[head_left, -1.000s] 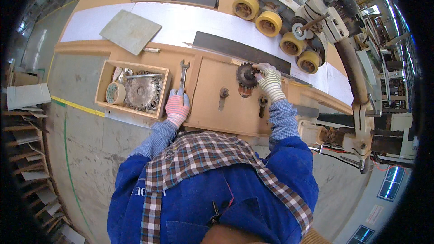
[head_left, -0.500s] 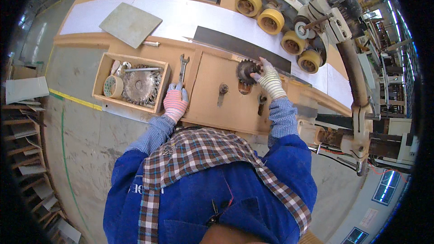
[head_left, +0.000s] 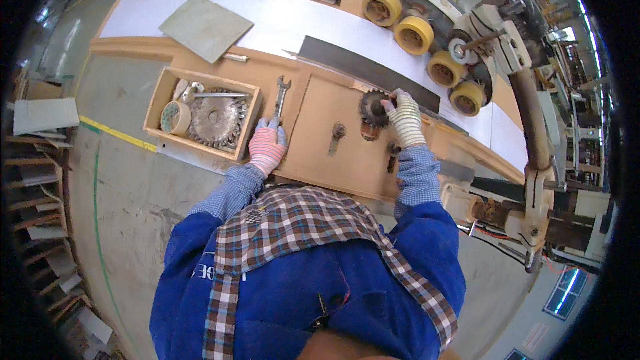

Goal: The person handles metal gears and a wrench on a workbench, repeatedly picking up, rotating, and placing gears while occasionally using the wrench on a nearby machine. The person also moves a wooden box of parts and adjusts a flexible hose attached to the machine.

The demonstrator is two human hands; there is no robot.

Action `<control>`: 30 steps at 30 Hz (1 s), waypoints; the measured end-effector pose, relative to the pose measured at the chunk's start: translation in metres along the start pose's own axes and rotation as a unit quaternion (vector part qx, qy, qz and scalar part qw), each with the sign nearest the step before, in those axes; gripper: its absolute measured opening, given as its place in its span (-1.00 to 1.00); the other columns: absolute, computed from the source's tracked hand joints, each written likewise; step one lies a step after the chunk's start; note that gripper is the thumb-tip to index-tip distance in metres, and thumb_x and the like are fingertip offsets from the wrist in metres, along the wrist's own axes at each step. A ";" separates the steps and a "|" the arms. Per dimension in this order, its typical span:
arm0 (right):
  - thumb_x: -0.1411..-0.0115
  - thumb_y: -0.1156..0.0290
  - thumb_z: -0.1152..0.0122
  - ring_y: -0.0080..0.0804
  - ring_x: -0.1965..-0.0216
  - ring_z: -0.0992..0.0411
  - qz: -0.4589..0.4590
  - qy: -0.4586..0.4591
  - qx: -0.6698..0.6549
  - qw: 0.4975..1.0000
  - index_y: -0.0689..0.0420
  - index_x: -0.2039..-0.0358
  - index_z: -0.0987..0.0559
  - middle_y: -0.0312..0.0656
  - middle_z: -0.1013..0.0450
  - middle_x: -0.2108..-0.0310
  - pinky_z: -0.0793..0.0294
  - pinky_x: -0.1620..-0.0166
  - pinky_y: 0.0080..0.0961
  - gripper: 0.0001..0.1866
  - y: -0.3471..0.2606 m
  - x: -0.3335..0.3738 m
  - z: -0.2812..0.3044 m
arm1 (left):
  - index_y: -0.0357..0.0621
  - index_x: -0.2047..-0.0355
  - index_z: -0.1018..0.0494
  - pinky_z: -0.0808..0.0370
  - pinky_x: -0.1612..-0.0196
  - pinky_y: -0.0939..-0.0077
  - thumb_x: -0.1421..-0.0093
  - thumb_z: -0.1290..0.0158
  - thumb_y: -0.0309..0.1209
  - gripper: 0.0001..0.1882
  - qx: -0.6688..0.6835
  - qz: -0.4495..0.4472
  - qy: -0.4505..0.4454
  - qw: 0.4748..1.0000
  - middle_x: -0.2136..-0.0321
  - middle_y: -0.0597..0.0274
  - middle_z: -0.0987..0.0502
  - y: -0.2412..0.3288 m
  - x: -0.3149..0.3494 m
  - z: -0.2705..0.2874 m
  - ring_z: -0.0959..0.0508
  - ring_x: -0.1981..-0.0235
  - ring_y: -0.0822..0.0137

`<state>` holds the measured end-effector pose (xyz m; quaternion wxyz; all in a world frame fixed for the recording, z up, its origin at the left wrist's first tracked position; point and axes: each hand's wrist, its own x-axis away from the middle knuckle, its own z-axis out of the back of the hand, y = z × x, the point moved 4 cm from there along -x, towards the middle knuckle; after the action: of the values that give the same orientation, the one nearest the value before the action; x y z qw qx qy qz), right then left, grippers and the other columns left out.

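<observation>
My left hand (head_left: 268, 145), in a pink-striped glove, is closed around the lower end of an open-end wrench (head_left: 281, 97) resting on the brown board, its jaw facing away from me. My right hand (head_left: 405, 120), in a pale yellow-striped glove, has its fingers curled at the hub of a small dark toothed saw blade (head_left: 371, 108). The blade stands over a slot in the board; my fingertips partly hide its hub. Between the hands, a bolt-like spindle (head_left: 339, 131) pokes through another slot. A second spindle (head_left: 393, 149) sits just below my right hand.
Left of the wrench, a wooden box (head_left: 200, 147) holds a larger round saw blade (head_left: 215, 119), a tape roll (head_left: 175, 118) and a metal rod. Beyond lie a grey square plate (head_left: 205, 28) and a long dark strip (head_left: 367, 70). Yellow rollers (head_left: 413, 35) stand at the far right.
The view has shifted slightly, so the bench appears a little further right. My right fingers have drawn in closer at the blade's hub. My left hand stays on the wrench.
</observation>
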<state>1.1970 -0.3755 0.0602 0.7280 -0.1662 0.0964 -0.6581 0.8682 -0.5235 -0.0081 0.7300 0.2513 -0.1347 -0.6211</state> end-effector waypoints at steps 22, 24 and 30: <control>-0.06 0.04 -0.19 0.07 0.32 -0.46 0.052 0.031 0.092 0.994 0.13 0.27 -0.48 0.09 -0.48 0.38 -0.42 0.24 -0.11 -0.58 -0.008 0.005 0.006 | -0.13 0.17 -0.42 -0.44 0.12 0.13 -0.14 0.08 -0.28 -0.70 -0.042 -0.002 0.029 0.999 0.22 -0.10 -0.43 0.002 0.003 0.003 -0.48 0.19 -0.01; -0.01 0.27 -0.24 0.04 0.22 -0.42 0.088 0.014 0.116 0.989 0.12 0.35 -0.45 0.03 -0.47 0.28 -0.40 0.20 -0.13 -0.75 -0.015 0.003 0.007 | -0.12 0.16 -0.42 -0.44 0.15 0.14 -0.14 0.08 -0.29 -0.71 -0.002 0.011 -0.016 1.000 0.22 -0.12 -0.42 0.000 0.002 0.001 -0.47 0.21 -0.03; 0.07 0.39 -0.24 -0.01 0.02 -0.36 0.154 0.118 0.117 0.974 0.09 0.32 -0.48 0.03 -0.40 0.06 -0.37 0.05 -0.20 -0.75 -0.039 0.010 0.013 | -0.11 0.17 -0.42 -0.43 0.13 0.13 -0.13 0.09 -0.30 -0.71 0.027 0.033 -0.034 0.999 0.24 -0.12 -0.43 0.000 0.000 0.004 -0.46 0.19 -0.03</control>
<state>1.1670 -0.3872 0.0877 0.8186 0.0156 0.1288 -0.5595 0.8664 -0.5242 -0.0045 0.7380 0.2450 -0.1839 -0.6013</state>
